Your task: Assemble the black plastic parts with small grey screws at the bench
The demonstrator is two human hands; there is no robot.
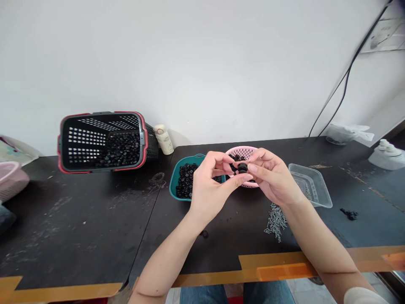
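My left hand [211, 185] and my right hand [271, 176] meet above the black table [95, 236], fingers pinched together on one small black round part [242, 168]. Just behind the hands sits a pink perforated basket [243, 151] with black parts in it. To its left a teal basket [180, 169] holds many of the same black parts. A loose pile of small grey screws [276, 220] lies on the table under my right wrist.
A clear plastic tray [311, 184] stands right of my hands. A black and red crate [103, 141] with black parts lies on its side at the back left, a small white bottle [164, 139] beside it. A cable [335, 93] runs down the wall.
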